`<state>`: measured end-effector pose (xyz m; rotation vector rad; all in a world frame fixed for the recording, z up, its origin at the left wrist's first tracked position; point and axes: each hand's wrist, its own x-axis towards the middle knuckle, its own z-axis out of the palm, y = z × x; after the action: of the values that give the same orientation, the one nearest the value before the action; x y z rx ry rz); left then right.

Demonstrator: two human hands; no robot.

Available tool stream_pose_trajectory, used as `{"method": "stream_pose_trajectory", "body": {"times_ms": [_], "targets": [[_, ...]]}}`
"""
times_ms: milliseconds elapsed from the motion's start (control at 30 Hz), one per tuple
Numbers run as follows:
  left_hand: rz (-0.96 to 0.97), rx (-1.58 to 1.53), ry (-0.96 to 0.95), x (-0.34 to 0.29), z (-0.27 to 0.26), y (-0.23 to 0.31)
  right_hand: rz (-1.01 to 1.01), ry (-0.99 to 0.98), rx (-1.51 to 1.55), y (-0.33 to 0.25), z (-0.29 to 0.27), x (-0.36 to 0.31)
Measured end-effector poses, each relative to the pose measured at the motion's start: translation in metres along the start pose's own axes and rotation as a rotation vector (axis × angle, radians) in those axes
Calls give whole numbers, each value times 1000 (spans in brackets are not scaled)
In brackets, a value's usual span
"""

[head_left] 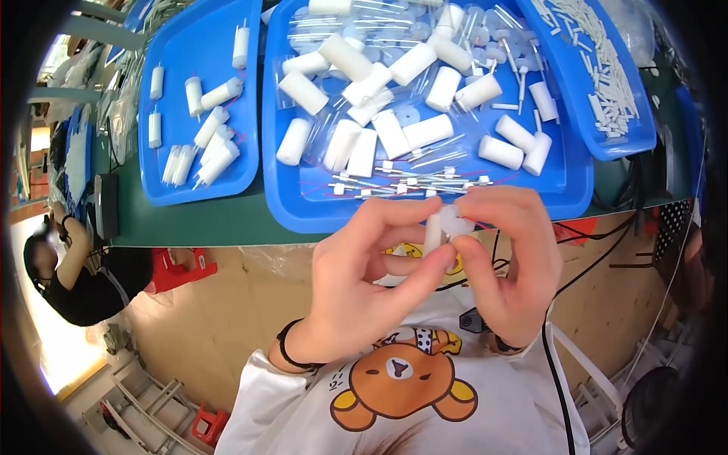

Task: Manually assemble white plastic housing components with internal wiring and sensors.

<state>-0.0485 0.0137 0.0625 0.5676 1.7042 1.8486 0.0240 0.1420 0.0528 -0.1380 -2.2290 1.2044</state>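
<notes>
Close in front of my chest, both hands are raised at the near edge of the trays. My left hand [364, 277] pinches a white cylinder [432, 233] between thumb and fingers. Against its end sits a translucent round cap [456, 221], gripped by the thumb and fingertips of my right hand [519, 258]. A thin red wire shows beside the cap near my right fingers. My fingers hide part of both pieces. Just beyond my hands, thin metal rods with small white blocks and red wires [402, 184] lie in the middle blue tray [284, 216].
The middle tray also holds loose white cylinders [303, 92] and translucent discs. In the left blue tray [155, 182] lie cylinders with caps and wires [220, 163]. Small white tubes [607, 98] fill the right tray [641, 140]. Black cables [599, 250] hang at right; another person [83, 273] sits far left.
</notes>
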Motion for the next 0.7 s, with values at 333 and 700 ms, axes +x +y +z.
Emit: {"method": "stream_pose_trajectory", "body": {"times_ms": [333, 700], "targets": [[54, 79, -17, 6, -8, -2, 2, -10, 65, 4, 6, 4], [58, 51, 113, 36, -34, 4, 137, 45, -481, 35, -12, 39]]}}
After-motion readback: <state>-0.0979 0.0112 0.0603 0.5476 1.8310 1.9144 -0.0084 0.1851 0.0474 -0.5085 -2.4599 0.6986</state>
